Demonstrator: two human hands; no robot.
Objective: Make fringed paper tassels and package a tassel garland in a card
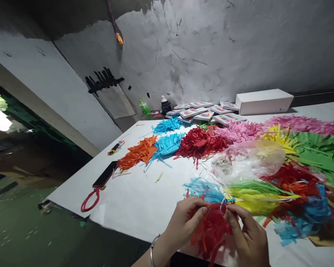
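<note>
While the red paper tassel (213, 231) is hanging between the two hands at the near side of the white table (144, 200), the left hand (187, 218) is pinching its twisted orange top (213, 205) between thumb and forefinger. The right hand (247, 233) is gripping the tassel's top from the other side (a thin white string (223, 204) is looping there, rather blurred). Blue fringe (206, 187) is lying just beyond the fingers, and yellow strips (249, 202) are spreading beside the right hand. Farther back, a clear plastic bag (247, 163) is resting near a dark red bundle (202, 142).
</note>
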